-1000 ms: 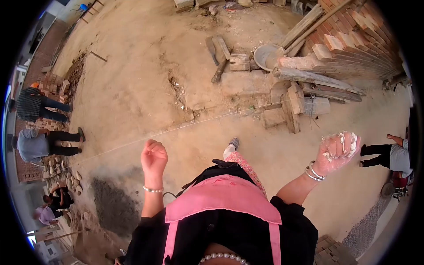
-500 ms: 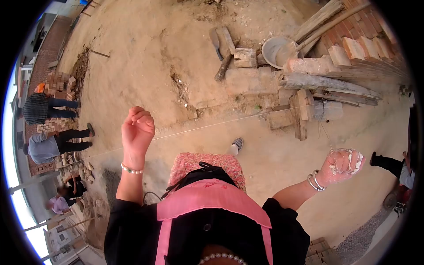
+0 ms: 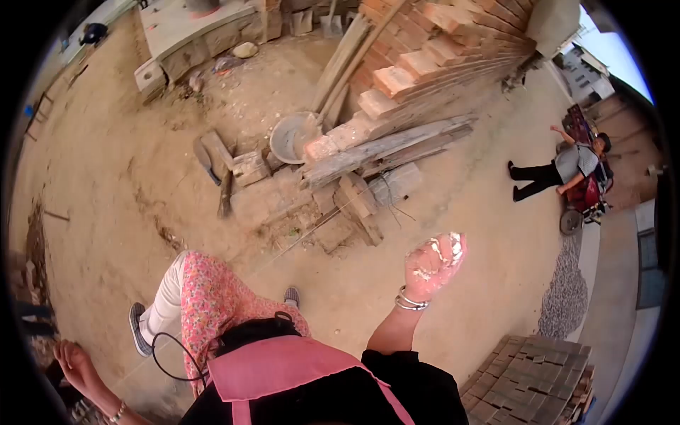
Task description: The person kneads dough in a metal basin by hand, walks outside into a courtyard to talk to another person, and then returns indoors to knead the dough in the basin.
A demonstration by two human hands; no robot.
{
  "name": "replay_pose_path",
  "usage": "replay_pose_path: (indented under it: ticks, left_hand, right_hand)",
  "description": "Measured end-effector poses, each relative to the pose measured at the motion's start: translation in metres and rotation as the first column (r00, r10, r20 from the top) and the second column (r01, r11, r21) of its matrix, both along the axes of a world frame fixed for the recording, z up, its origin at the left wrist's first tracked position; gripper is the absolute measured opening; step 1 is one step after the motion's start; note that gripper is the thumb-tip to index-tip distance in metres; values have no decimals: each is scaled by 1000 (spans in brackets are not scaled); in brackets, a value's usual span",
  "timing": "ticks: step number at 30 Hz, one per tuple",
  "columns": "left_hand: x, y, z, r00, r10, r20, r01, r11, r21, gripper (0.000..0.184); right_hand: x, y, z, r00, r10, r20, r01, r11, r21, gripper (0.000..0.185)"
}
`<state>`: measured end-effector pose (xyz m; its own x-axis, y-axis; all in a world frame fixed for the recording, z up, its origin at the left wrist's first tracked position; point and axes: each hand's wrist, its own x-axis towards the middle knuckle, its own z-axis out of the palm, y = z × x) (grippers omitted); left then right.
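Person on foot, sandy yard, feet apart as in a stride. Right hand (image 3: 434, 268), 4 o'clock of centre, is raised over bare ground, smeared with white paste (image 3: 454, 246) across knuckles and fingers; looks doughy, type can't be told. To do this well, it seems best to keep that fist out from the pink apron (image 3: 290, 370) and sleeve, wrist up so the paste stays off the silver bangles (image 3: 411, 301), and to watch footing around the string line (image 3: 312, 230) at the fist's 9-to-10 o'clock and the timber beams (image 3: 404, 146) near its 11. Grip: right fingers curled together in a fist, little or no gap; whether anything sits inside the palm can't be seen, only paste outside. Left hand (image 3: 79, 366), 8 o'clock near the frame edge, dim, fingers bent; how far they part can't be told, no object visible in it. Nothing else touches the right fist; paver stack (image 3: 520, 382) at its 5, well apart. Another person (image 3: 570, 168) stands between 2 and 3 o'clock, well off.
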<state>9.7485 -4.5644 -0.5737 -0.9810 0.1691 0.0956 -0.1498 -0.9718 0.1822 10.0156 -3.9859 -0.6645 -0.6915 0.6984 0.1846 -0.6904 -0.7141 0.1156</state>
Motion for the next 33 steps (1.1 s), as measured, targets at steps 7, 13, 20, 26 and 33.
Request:
replay_pose_path:
  ticks: [7, 13, 20, 26, 33]
  left_hand:
    - [-142, 115, -70, 931, -336, 145, 347, 936, -61, 15]
    - [-222, 230, -92, 770, -609, 192, 623, 782, -15, 5]
    - [-230, 196, -96, 790, -578, 206, 568, 816, 111, 6]
    - [-201, 117, -110, 873, -225, 432, 199, 974, 107, 8]
    - [-290, 71, -174, 875, -26, 483, -8, 998, 68, 8]
  right_hand:
    - [44, -13, 23, 952, -306, 3, 306, 951, 46, 48]
    - [27, -52, 23, 827, -562, 12, 561, 826, 45, 49]
    - [-44, -46, 59, 896, -443, 15, 441, 895, 64, 48]
    - [-134, -28, 67, 995, -104, 8, 99, 965, 244, 44]
    - [-317, -29, 57, 975, 136, 176, -183, 940, 287, 44]
